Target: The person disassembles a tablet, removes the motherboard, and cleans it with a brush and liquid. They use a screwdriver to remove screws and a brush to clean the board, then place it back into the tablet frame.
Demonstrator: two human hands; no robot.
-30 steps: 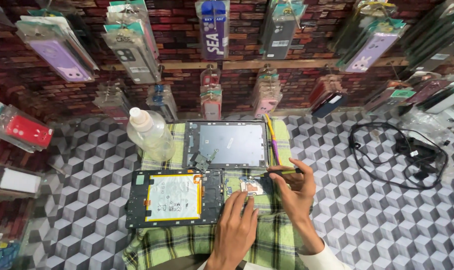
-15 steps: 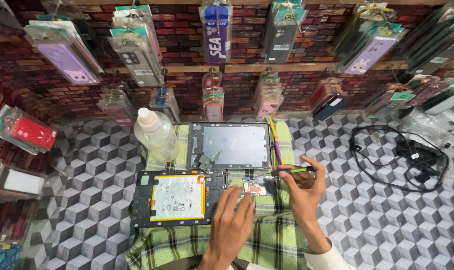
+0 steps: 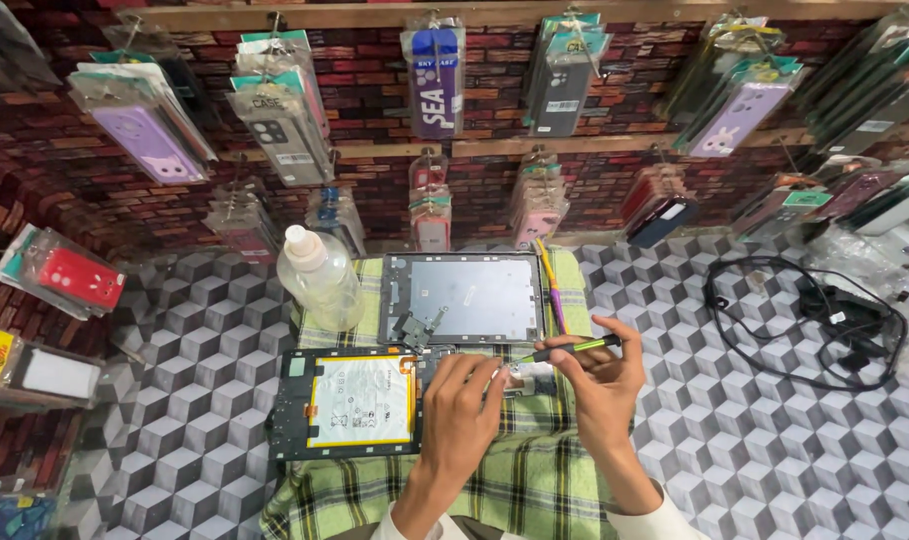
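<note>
Under the left hand [image 3: 461,405], the opened tablet's [image 3: 359,402] right part is hidden.

Opened tablet [image 3: 359,402], black frame w/ white yellow-edged battery, lies flat on checked cloth. Green-handled screwdriver [image 3: 572,348] held near-level above its right edge.

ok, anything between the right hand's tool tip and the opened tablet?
Nothing visible. The right hand holds the green-handled tool, its tip at the opened tablet. The left hand rests on the tablet right beside it, fingertips crowding the tip.
</note>
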